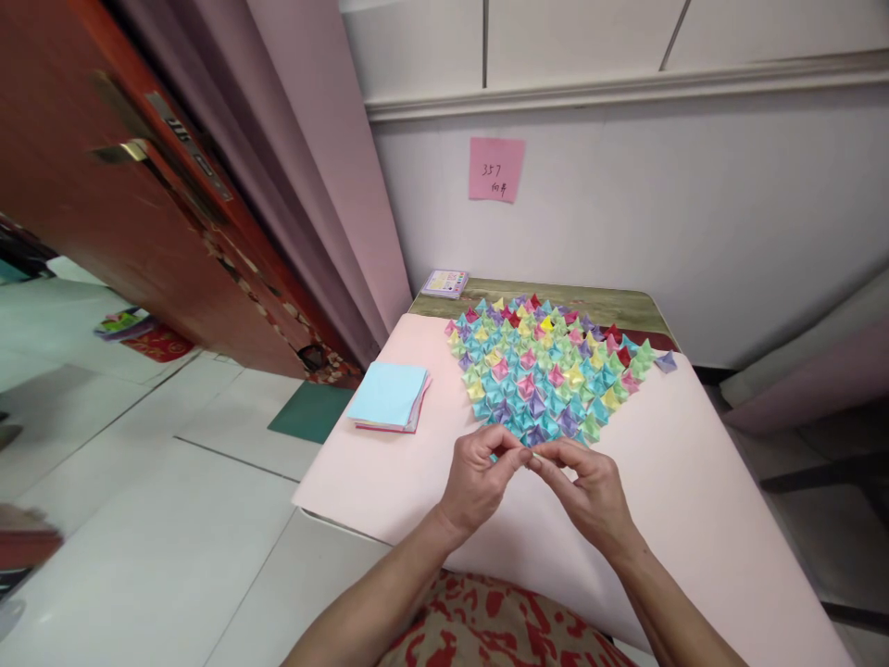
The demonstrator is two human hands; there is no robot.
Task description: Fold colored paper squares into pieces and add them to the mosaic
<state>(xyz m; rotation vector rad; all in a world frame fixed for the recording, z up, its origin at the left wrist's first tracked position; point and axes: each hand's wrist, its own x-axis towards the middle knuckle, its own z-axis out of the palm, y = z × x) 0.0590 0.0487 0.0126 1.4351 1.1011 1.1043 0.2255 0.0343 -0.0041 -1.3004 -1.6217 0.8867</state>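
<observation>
Beneath the cluster of folded paper pieces [529, 359], a pale pink worktop [701, 491] is spreading out. At the cluster's near edge, the left hand [481, 471] and right hand [589, 484] are meeting, each grip pinching closed at the fingertips; whatever they may be holding is too hidden to tell. The many-coloured cluster is lying just beyond the grip. Left of the cluster, a paper stack [387, 396] is resting, light blue on top; beyond its far-left corner, a card stack [445, 283] is lying; just right of it, a single purple piece [666, 362] is sitting.
</observation>
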